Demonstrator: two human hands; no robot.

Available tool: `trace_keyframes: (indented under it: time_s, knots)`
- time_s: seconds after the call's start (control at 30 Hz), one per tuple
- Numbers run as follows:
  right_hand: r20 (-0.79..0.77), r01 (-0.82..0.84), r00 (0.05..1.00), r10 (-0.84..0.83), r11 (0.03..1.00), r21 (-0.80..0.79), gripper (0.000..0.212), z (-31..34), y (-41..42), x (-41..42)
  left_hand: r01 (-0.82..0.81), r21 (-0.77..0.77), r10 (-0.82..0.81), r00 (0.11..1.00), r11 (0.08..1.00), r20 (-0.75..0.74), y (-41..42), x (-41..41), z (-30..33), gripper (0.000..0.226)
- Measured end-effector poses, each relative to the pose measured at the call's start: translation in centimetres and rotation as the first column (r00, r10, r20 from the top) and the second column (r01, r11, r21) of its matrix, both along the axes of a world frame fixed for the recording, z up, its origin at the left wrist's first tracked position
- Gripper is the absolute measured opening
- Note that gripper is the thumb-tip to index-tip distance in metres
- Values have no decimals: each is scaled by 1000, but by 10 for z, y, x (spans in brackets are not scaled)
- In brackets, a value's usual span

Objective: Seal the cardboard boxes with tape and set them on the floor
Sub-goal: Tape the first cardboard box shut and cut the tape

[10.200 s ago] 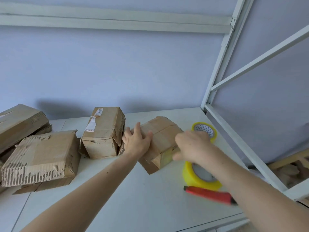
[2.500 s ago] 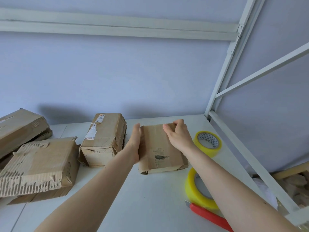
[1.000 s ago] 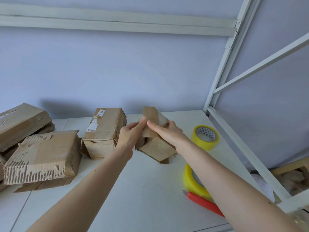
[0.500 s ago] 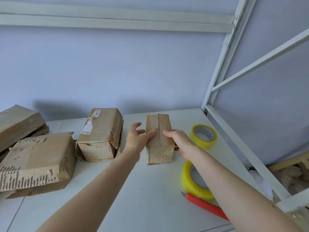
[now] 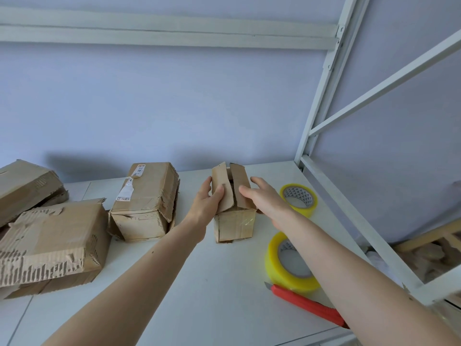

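Hands on the small box (image 5: 235, 222): left hand (image 5: 208, 204) grips one top flap, right hand (image 5: 268, 199) presses the other, fingers straight.

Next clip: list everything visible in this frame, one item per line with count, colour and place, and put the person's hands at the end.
small box: 1, brown, centre of the table, top flaps not taped, held between both hands
other cardboard boxes: 3, brown and worn, left of the small box; one nearest the camera, one at the far left
tape rolls: 2, yellow; one standing on edge right of the small box, one lying flat farther back
utility knife: 1, red, near table edge, in front of the standing roll
table: 1, white
shelf frame: 1, white metal, at right
wall: pale blue, behind
left hand: on the left flap
right hand: on the right flap
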State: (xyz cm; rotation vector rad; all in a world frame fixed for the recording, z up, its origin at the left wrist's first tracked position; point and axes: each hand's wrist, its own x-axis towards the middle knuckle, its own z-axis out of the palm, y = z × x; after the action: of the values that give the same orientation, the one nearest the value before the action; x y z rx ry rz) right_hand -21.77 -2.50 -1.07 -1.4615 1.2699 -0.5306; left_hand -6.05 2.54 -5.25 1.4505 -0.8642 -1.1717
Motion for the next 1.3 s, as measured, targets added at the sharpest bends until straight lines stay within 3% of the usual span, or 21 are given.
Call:
trace_keyframes:
  time_s: [0.13, 0.33, 0.47, 0.6, 0.77, 0.83, 0.9, 1.0, 1.07, 1.17, 1.23, 1.3]
  knots:
    - [9, -31, 999, 32, 998, -55, 58, 17, 4, -2, 11, 14, -11, 1000, 1000, 5, -4, 3, -1, 91]
    - [17, -35, 999, 36, 997, -69, 51, 23, 5, -6, -1, 45, 0, 1000, 999, 15, -10, 7, -6, 89]
    - [32, -25, 999, 29, 993, -117, 45, 21, 6, -10, -14, -29, 14, 1000, 999, 18, -2, -3, 9, 70]
    - [17, -19, 1000, 22, 983, -180, 32, 16, 7, -12, -122, -193, 137, 988, 974, 65, 4, -8, 11, 52]
    - [45, -10, 999, 21, 976, -220, 15, 11, 7, -15, -97, -263, 101, 995, 960, 0, 9, -14, 18, 25]
    - [36, -8, 999, 17, 973, -232, 14, 12, 7, -19, -113, -290, 116, 993, 950, -6, 9, -16, 19, 26]
    - [9, 25, 1000, -24, 969, -246, 18, 13, 9, -27, -88, -303, 111, 992, 949, 61, 10, -15, 22, 40]
    - [-108, 49, 991, -78, 967, -250, 34, 12, 13, -47, -21, -329, 73, 986, 944, 149, 14, -15, 27, 46]
    - [-291, -66, 957, 17, 985, -161, 44, 11, 18, -62, 19, -340, 44, 983, 940, 178, 15, -16, 31, 47]
    - [-604, -254, 760, 240, 965, 64, 61, 0, 28, -73, 53, -330, 17, 978, 942, 206, 16, -18, 36, 48]
    - [-722, -305, 630, 286, 946, 109, 64, -7, 34, -75, 58, -310, 9, 977, 949, 211, 16, -20, 37, 49]
    - [-774, -345, 563, 291, 933, 100, 62, -12, 40, -74, 59, -283, 4, 976, 957, 216, 17, -22, 37, 50]
